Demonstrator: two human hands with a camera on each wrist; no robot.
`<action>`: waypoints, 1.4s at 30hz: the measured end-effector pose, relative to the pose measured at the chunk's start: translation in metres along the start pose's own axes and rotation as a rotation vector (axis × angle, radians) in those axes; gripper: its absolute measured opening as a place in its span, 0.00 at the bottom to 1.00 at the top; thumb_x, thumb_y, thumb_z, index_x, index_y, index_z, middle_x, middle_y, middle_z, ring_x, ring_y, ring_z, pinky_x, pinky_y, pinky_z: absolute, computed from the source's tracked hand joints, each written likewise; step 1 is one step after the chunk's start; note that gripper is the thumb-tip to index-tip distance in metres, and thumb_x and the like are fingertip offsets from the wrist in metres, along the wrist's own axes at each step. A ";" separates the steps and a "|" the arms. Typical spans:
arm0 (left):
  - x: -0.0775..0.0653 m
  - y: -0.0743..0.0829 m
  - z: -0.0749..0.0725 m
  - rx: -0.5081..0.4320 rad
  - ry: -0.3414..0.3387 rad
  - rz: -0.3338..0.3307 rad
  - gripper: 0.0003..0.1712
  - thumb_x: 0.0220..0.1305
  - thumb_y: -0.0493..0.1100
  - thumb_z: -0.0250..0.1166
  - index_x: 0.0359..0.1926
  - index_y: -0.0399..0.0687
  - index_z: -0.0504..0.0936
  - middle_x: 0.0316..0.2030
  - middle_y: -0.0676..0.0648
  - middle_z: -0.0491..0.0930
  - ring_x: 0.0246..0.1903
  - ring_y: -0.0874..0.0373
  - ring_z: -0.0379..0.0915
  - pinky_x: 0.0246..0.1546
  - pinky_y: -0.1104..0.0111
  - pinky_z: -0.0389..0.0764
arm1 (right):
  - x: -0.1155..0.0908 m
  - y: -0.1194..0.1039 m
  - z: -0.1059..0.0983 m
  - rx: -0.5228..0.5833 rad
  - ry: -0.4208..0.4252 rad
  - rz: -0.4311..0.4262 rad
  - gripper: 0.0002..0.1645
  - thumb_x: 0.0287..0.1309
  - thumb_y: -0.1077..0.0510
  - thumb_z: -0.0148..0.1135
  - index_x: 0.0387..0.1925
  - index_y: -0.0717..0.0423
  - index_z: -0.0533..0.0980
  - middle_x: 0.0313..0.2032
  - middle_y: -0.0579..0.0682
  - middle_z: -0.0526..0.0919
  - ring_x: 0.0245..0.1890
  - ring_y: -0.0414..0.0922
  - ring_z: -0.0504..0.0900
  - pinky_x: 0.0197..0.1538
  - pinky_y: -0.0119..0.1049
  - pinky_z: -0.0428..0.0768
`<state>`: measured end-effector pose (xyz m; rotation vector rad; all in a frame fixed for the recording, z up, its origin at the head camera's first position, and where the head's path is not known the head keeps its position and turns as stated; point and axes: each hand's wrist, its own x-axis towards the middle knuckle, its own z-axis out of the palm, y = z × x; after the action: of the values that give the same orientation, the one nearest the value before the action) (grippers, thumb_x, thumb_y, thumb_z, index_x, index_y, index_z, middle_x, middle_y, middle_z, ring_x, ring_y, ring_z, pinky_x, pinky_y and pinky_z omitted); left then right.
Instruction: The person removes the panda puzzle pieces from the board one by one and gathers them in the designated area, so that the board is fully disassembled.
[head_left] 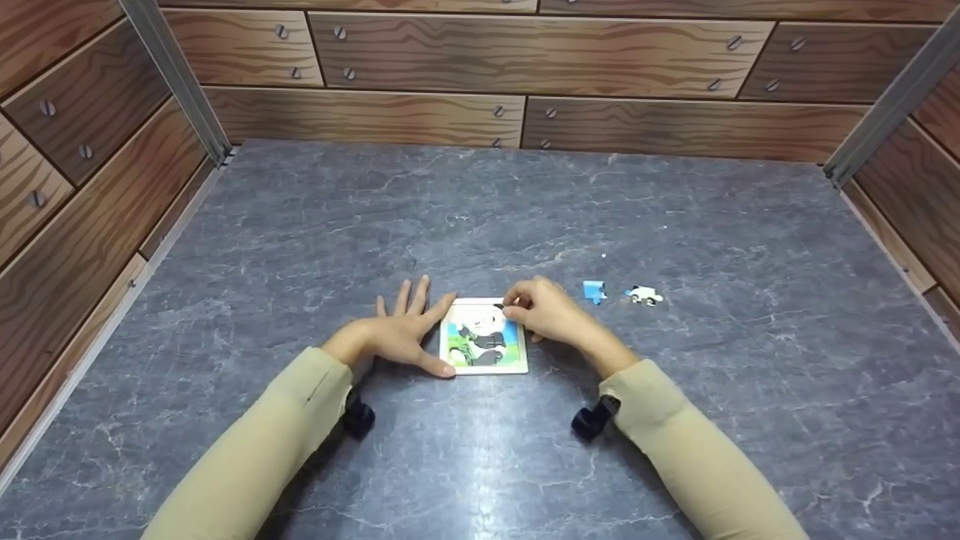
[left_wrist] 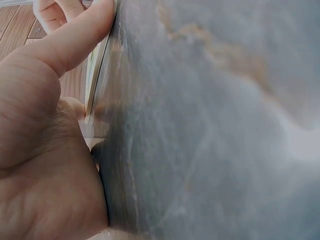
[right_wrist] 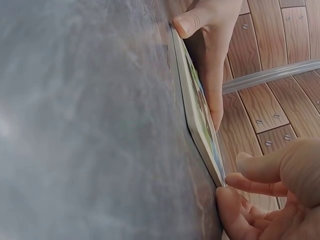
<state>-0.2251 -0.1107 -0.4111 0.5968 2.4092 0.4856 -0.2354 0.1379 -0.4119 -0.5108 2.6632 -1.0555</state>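
A small panda picture puzzle in a pale square frame lies flat on the grey marbled table. My left hand is spread at its left side, thumb on the near left corner and index finger at the far left corner. At the far right corner my right hand has thumb and index finger together on a small dark-marked puzzle piece, mostly hidden by the fingers. The right wrist view shows the frame's edge side-on, with the curled right fingers at its corner.
Two loose puzzle pieces lie right of the right hand: a blue one and a white-and-black one. Wood-patterned walls with metal corner strips enclose the table at the back and sides.
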 end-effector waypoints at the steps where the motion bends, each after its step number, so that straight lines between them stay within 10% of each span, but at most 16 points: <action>1: 0.000 0.000 0.000 0.001 -0.001 -0.001 0.66 0.44 0.73 0.63 0.72 0.67 0.28 0.66 0.44 0.10 0.63 0.46 0.02 0.55 0.39 0.17 | 0.000 0.000 0.000 -0.001 -0.001 -0.003 0.10 0.60 0.60 0.60 0.40 0.63 0.78 0.34 0.57 0.71 0.15 0.41 0.72 0.17 0.33 0.77; 12: 0.001 0.000 0.000 0.013 -0.001 0.001 0.66 0.44 0.74 0.63 0.72 0.68 0.28 0.66 0.43 0.10 0.63 0.45 0.02 0.55 0.38 0.18 | 0.001 0.001 0.003 -0.066 0.005 -0.017 0.09 0.59 0.57 0.59 0.34 0.60 0.73 0.36 0.53 0.66 0.35 0.47 0.69 0.42 0.40 0.71; 21: 0.001 0.002 0.000 0.012 -0.007 -0.007 0.65 0.45 0.74 0.63 0.72 0.69 0.28 0.67 0.44 0.10 0.63 0.45 0.02 0.55 0.38 0.18 | 0.000 0.003 -0.002 0.013 0.012 -0.020 0.09 0.62 0.59 0.57 0.36 0.63 0.77 0.35 0.56 0.67 0.14 0.41 0.71 0.16 0.34 0.75; 35: 0.001 0.000 0.000 0.009 -0.005 -0.018 0.65 0.44 0.74 0.62 0.71 0.70 0.28 0.67 0.45 0.10 0.63 0.46 0.02 0.56 0.39 0.17 | 0.000 0.000 -0.002 -0.099 0.029 -0.133 0.11 0.60 0.60 0.58 0.38 0.66 0.81 0.31 0.53 0.70 0.22 0.42 0.72 0.28 0.35 0.76; 42: 0.001 0.001 0.001 0.009 0.001 -0.006 0.65 0.45 0.73 0.62 0.72 0.70 0.29 0.67 0.44 0.10 0.63 0.45 0.02 0.56 0.39 0.17 | 0.002 0.005 -0.003 -0.003 0.007 -0.048 0.11 0.63 0.60 0.55 0.38 0.65 0.78 0.34 0.55 0.70 0.17 0.40 0.71 0.18 0.33 0.75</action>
<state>-0.2254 -0.1093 -0.4122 0.5938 2.4149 0.4728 -0.2393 0.1418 -0.4133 -0.5753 2.6720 -1.0686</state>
